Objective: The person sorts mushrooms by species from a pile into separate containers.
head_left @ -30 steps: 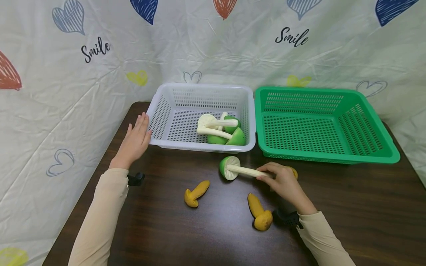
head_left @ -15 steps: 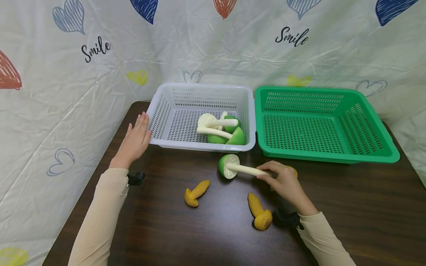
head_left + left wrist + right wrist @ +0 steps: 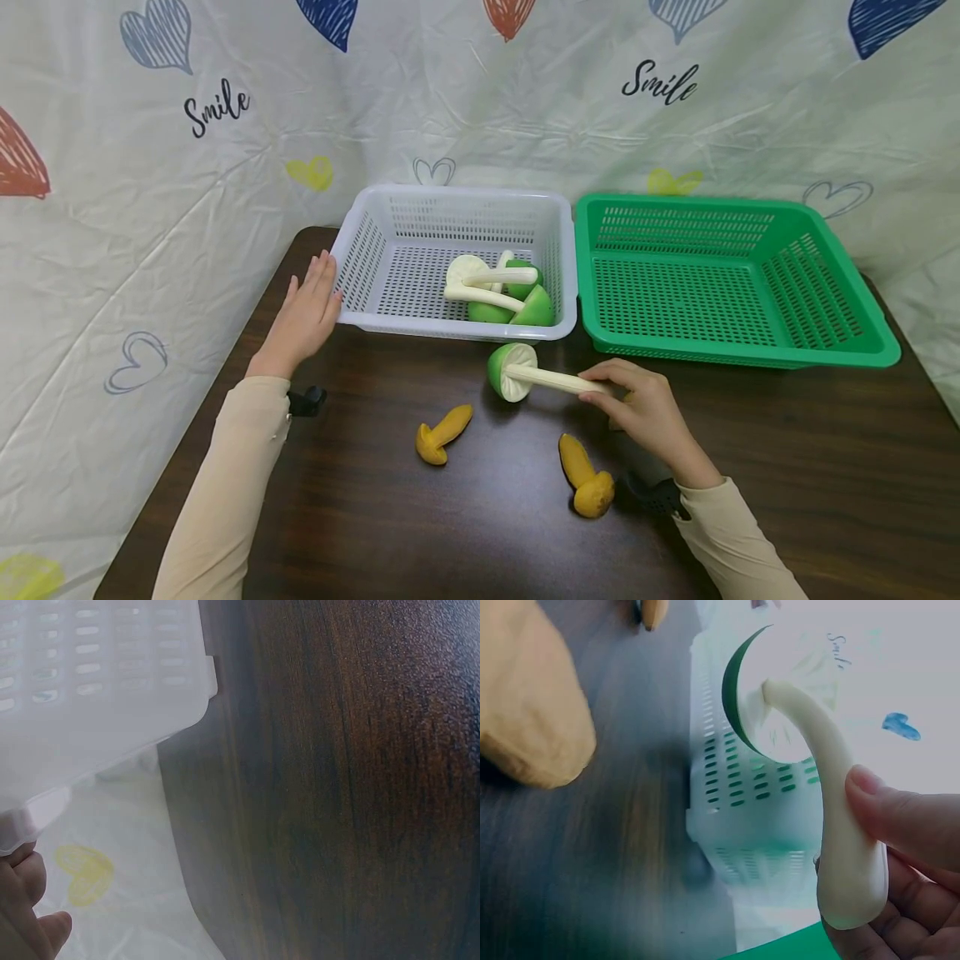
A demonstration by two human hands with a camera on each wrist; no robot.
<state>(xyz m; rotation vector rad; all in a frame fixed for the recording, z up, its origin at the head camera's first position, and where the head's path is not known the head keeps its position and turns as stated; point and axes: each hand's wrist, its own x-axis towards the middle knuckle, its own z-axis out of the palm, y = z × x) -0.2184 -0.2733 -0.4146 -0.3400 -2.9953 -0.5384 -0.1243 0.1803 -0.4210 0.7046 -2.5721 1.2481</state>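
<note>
My right hand (image 3: pixel 637 408) pinches the pale stem of a green-capped mushroom (image 3: pixel 551 379) between thumb and fingers, in front of the white basket. In the right wrist view the thumb presses on the curved stem of that mushroom (image 3: pixel 840 802), its cap pointing away from the hand. My left hand (image 3: pixel 298 321) rests with fairly straight fingers against the left rim of the white basket (image 3: pixel 431 327). Several green-capped mushrooms (image 3: pixel 495 292) lie inside that basket, towards its right side. Yellow mushrooms (image 3: pixel 587 479) (image 3: pixel 442 435) lie on the table between the arms.
A green basket (image 3: pixel 750 354) stands right of the white one, close against it. Both sit at the back of the dark wooden table (image 3: pixel 420 533). Behind hangs a white cloth (image 3: pixel 487 92) printed with hearts. Part of another yellowish thing is mostly hidden under my right hand.
My right hand has shifted slightly away from me with the green-capped mushroom, whose cap has moved a little left and nearer the white basket. The left hand stays at the rim.
</note>
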